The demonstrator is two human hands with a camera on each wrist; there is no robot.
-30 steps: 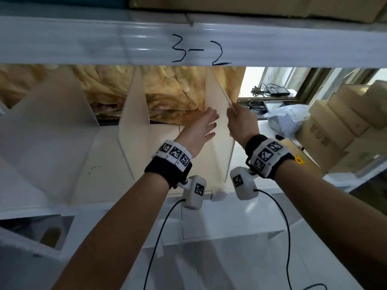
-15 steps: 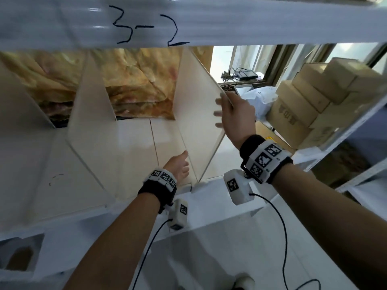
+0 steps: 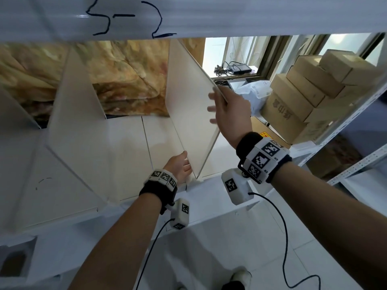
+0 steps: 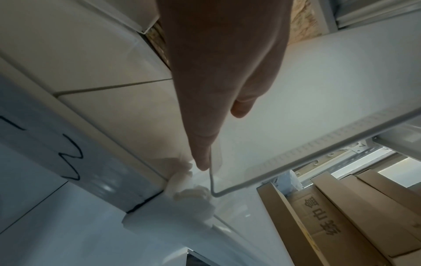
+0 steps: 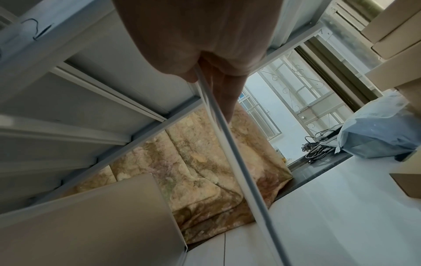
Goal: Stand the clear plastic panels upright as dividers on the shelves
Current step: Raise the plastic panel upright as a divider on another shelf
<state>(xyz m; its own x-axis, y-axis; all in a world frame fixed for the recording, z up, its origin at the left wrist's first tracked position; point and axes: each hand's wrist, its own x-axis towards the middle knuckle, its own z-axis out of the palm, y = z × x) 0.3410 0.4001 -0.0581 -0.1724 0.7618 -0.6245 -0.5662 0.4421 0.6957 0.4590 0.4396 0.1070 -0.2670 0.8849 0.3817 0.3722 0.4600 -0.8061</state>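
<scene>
A translucent white panel stands upright on the shelf board marked 3-2. My right hand grips its upper front edge, thumb on one side and fingers on the other; the right wrist view shows the panel edge running out of that right hand. My left hand is low at the panel's bottom front corner, fingers straight against it. From the left wrist camera, a fingertip touches the corner of the panel. A second panel stands upright to the left.
The upper shelf beam hangs close overhead. A floral cloth hangs behind the shelf. Another panel leans at the far left. Stacked cardboard boxes and a plastic bag sit right, beyond a perforated shelf post.
My left hand has dropped from the panel's middle to its bottom front corner. My right hand keeps hold of the upper front edge. The panel stands more squarely.
</scene>
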